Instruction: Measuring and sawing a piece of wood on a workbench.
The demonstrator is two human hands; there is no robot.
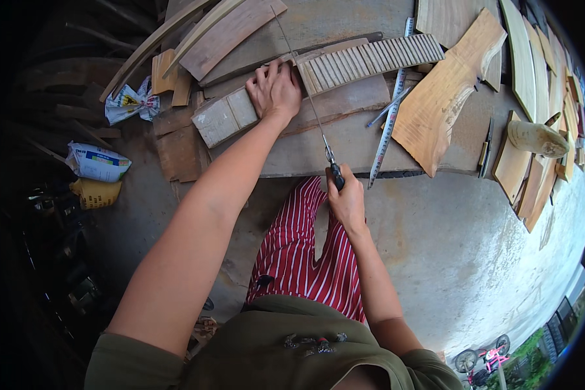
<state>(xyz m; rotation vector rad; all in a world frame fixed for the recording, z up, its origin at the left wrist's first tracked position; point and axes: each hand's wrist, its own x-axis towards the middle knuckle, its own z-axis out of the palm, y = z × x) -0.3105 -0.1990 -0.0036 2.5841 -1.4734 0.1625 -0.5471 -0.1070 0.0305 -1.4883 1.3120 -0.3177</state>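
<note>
A long wooden bar (370,63) with a row of parallel cuts across its right part lies on the workbench. My left hand (276,88) presses down on it, fingers curled over its far side. A plain greyish block end (224,118) shows left of that hand; whether it is one piece with the bar is hidden. In my right hand (346,198) is the black handle of a handsaw (318,123). Its thin blade crosses the bar just right of my left hand, pointing away from me.
A tape measure (385,133) lies stretched out beside a blue pen (388,107). Farther right are a wide board (445,88), slim dark-handled tools (485,148) and a wooden mallet (536,138) on planks. Curved boards (231,36) fill the back left, near bags (97,161).
</note>
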